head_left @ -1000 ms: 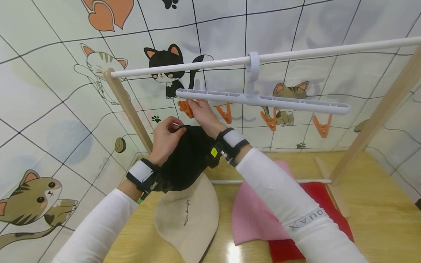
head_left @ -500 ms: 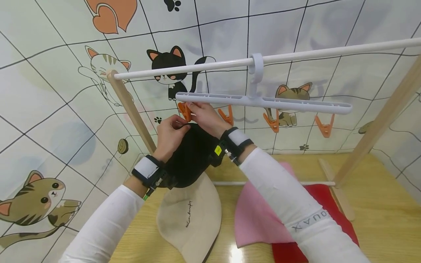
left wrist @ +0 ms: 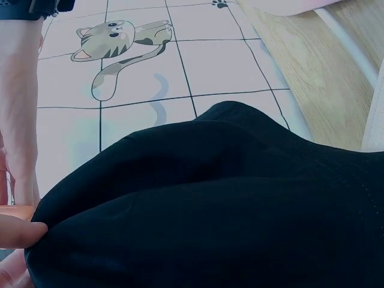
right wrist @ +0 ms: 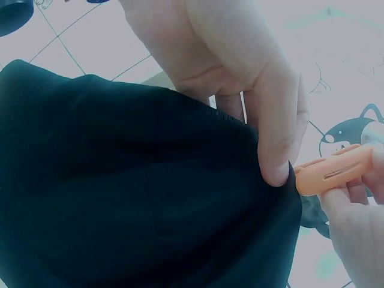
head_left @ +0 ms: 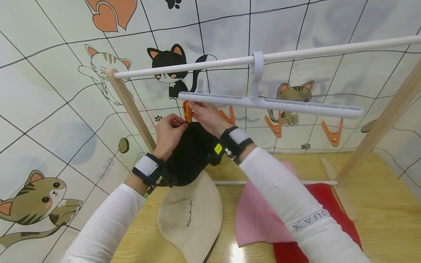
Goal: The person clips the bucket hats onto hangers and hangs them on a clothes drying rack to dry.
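A black cloth hat (head_left: 190,157) hangs from my left hand (head_left: 168,135), which pinches its edge between thumb and fingers. My right hand (head_left: 208,117) pinches an orange clip (head_left: 187,111) under the left end of the white hanger (head_left: 269,104). In the right wrist view, the tip of the clip (right wrist: 336,171) meets the hat's edge right beside the left thumb (right wrist: 276,171); whether it bites the cloth I cannot tell. Dark fabric of the hat (left wrist: 210,204) fills much of the left wrist view.
The hanger hooks over a white rod (head_left: 210,65) between wooden posts (head_left: 131,109). Several more orange clips (head_left: 333,133) hang from it. Below on the wooden table (head_left: 388,190) lie a beige hat (head_left: 194,215), a pink cloth item (head_left: 260,219) and a red one (head_left: 329,204).
The clip in my right hand has turned more upright, and its lower end has come to the hat's edge. The hanger's right end has swung slightly. My left hand keeps its pinch on the hat.
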Available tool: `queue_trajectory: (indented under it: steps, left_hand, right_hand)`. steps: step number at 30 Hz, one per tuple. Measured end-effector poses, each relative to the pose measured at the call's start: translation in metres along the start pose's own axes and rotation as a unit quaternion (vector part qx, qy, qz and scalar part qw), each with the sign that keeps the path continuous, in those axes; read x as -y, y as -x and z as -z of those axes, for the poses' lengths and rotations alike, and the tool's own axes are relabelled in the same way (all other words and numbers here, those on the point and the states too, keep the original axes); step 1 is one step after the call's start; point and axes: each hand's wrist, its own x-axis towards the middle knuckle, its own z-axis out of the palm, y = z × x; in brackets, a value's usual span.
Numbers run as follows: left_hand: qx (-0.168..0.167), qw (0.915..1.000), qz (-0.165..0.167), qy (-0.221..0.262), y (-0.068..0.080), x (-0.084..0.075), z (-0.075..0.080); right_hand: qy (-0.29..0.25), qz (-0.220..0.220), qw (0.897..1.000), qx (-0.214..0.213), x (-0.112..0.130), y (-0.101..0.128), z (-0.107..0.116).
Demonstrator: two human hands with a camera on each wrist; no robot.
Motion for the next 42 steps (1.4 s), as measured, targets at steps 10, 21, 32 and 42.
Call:
queue_trajectory:
  steps: [10, 21, 32, 42]
  left_hand:
    - [-0.008, 0.9997, 0.003, 0.024, -0.002, 0.003, -0.001]
    - [-0.035, 0.9993, 0.011, 0.002, 0.000, 0.001, -0.002]
    - [-0.058, 0.9981, -0.007, -0.020, 0.000, -0.007, -0.001]
    - [-0.045, 0.9971, -0.044, -0.042, -0.007, 0.001, 0.003]
  right_hand:
    - [-0.021, 0.023, 0.999, -0.031, -0.002, 0.000, -0.005]
    - [0.014, 0.032, 0.997, -0.075, -0.006, -0.002, -0.009]
    - [0.041, 0.049, 0.995, -0.078, -0.012, -0.004, -0.008]
    - [0.100, 0.053, 0.993, -0.041, -0.015, 0.001, -0.001]
